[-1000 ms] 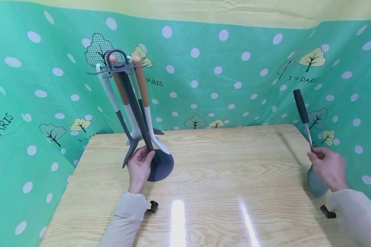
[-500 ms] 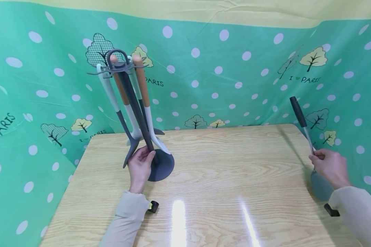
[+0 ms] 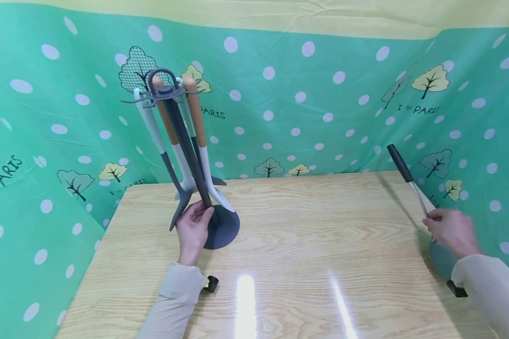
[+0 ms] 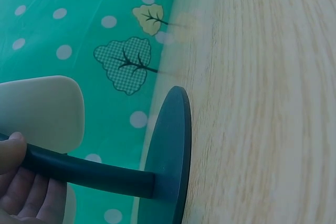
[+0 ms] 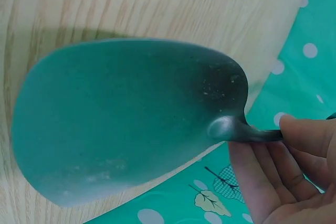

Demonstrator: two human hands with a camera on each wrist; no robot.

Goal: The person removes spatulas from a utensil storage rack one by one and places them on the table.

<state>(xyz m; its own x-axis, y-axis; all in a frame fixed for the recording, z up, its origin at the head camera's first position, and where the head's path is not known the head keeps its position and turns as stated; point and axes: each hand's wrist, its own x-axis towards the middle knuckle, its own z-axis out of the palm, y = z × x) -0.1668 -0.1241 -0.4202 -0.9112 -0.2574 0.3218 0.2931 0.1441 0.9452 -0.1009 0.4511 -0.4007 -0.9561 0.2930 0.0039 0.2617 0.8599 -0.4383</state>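
My left hand [image 3: 192, 230] grips the black pole of a utensil stand [image 3: 186, 141] low down, just above its round base [image 3: 225, 228]. The left wrist view shows the thumb and fingers around that pole [image 4: 100, 177]. Several utensils hang from the hooks on top, some with mint handles [image 3: 151, 123], others with brown handles [image 3: 196, 115]. At the far right my right hand [image 3: 454, 230] pinches the metal shaft of a wok spatula [image 3: 399, 162] between thumb and fingers. Its black handle leans up and left. In the right wrist view the broad metal blade [image 5: 121, 119] is large and slightly curved.
A pale wooden table [image 3: 322, 235] lies under both hands. Behind it and at its sides hangs a green dotted curtain [image 3: 288, 103], close to the spatula and the stand. Wrist straps with small black pieces [image 3: 211, 284] sit at the cuffs.
The spatula's handle has tipped left and downward, while the right hand has shifted slightly right. The left hand and the stand have stayed in place.
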